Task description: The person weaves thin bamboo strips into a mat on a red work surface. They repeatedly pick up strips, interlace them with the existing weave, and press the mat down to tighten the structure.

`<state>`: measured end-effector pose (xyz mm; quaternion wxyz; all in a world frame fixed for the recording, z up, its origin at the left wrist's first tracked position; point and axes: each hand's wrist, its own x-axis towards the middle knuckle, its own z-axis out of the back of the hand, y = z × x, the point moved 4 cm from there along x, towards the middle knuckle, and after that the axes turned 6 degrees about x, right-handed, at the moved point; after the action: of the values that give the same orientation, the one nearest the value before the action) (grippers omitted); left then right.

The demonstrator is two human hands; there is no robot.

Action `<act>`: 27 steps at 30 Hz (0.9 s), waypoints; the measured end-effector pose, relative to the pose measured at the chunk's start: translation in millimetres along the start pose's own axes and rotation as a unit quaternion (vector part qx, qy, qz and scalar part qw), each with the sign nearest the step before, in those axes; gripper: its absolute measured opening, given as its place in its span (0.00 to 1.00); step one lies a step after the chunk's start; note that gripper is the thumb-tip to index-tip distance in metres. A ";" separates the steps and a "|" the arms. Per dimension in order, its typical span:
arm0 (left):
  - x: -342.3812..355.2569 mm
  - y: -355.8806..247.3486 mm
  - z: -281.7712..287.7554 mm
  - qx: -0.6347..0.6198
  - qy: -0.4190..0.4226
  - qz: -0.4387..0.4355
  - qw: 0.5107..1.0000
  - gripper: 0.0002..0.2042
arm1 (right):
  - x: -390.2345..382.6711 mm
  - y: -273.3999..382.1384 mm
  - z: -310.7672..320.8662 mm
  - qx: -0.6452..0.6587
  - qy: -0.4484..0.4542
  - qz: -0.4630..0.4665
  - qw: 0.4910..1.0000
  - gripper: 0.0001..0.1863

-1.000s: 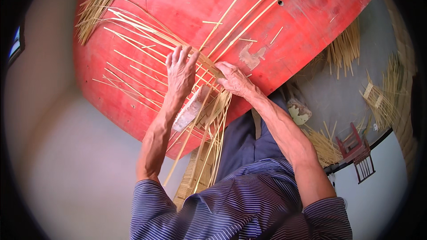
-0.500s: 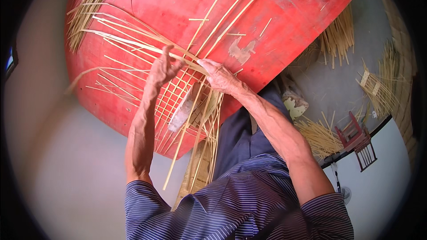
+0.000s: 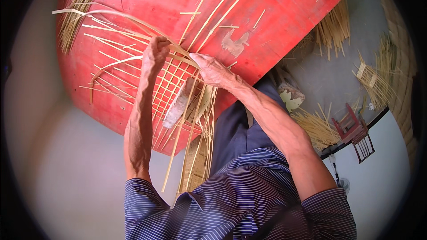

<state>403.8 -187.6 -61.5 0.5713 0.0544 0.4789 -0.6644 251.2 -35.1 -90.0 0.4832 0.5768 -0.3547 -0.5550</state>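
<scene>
A half-woven mat of thin bamboo strips (image 3: 178,102) lies on a round red table (image 3: 284,13). My left hand (image 3: 155,55) is closed around a long pale strip (image 3: 102,14) that arcs up and away to the left. My right hand (image 3: 212,69) presses flat on the crossing strips at the mat's upper right, fingers pinching the weave. Loose strip ends fan out to the left and hang down over the table's edge toward my lap.
Bundles of bamboo strips (image 3: 331,29) lie on the grey floor at the right, with more cut strips (image 3: 318,126) nearby. A small red chair (image 3: 356,131) stands at the right. Another strip bundle (image 3: 78,0) rests at the table's top left.
My left hand has gone from lying flat on the weave to gripping a long strip and lifting it, so the strip now bows upward and leftward. My right hand stays on the weave.
</scene>
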 end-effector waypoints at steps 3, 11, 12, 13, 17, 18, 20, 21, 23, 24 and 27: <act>5.3 2.5 2.9 0.192 -0.041 -0.091 0.976 0.15 | 1.8 2.5 0.5 0.009 0.001 0.012 1.000 0.31; 13.8 -14.2 3.7 0.471 -0.079 -0.296 0.827 0.08 | 2.1 -3.8 -0.8 0.001 -0.026 0.037 0.999 0.30; 12.8 -19.4 4.3 0.480 -0.083 -0.315 0.815 0.09 | 1.4 -4.6 -1.0 0.002 -0.030 0.039 0.999 0.30; 11.8 -22.7 4.0 0.489 -0.086 -0.333 0.801 0.10 | 0.3 -5.4 -1.1 0.003 -0.035 0.041 0.999 0.31; 20.8 1.9 4.6 0.404 0.085 -0.178 0.893 0.16 | -0.2 -5.7 0.4 0.019 -0.040 0.040 0.998 0.32; 19.3 -0.2 4.0 0.377 0.118 -0.119 0.911 0.15 | 0.0 -5.2 0.9 0.022 -0.035 0.037 0.998 0.32; 17.9 -3.4 3.3 0.323 0.175 -0.036 0.929 0.15 | -1.1 -2.5 1.2 0.029 -0.024 0.029 0.999 0.32; 20.1 0.6 2.4 0.259 0.186 -0.034 0.947 0.16 | -1.1 0.0 1.6 0.028 -0.019 0.033 0.999 0.32; 22.4 0.8 -0.8 0.127 0.209 -0.029 0.969 0.17 | 0.0 1.8 5.0 0.025 -0.010 0.039 0.999 0.33; 19.9 -5.2 -4.2 0.032 0.210 -0.036 0.976 0.20 | -0.5 2.6 6.7 0.021 -0.010 0.036 0.999 0.32; 25.9 -19.7 -5.3 -0.036 0.127 0.048 0.990 0.20 | 0.0 -1.3 4.3 -0.023 0.014 0.036 0.999 0.30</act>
<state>376.5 -204.4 -69.1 0.5387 0.1413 0.5678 -0.6062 246.7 -35.4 -90.9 0.5206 0.5604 -0.3553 -0.5373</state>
